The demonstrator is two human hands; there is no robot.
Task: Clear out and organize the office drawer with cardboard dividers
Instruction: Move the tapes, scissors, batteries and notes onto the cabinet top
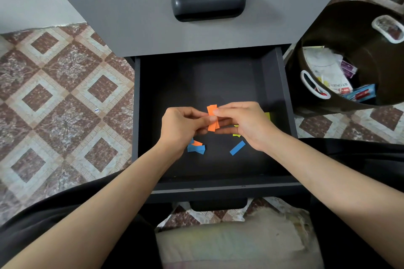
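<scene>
Left hand point(183, 125) and right hand point(246, 124) meet over the open drawer point(207, 81), fingers clamped on a stack of orange paper strips point(212, 116). Blue strips point(237, 148) lie below. A loose pinch could scatter the thin stack before it reaches the bin point(349, 28).

Mostly hidden behind the right hand point(244, 124): yellow paper strips point(267, 116), count unclear. Fingers of the right and left hand point(181, 126) cover the folded orange paper strips point(212, 111) mid-length. Back of the open dark drawer point(286, 94) is hidden under the grey upper drawer front point(196, 28). The dark round plastic bin point(349, 28) is cut off at the right edge; wrapper print inside is too small to read. The white scrap on the floor point(97, 110) is too small to identify.
</scene>
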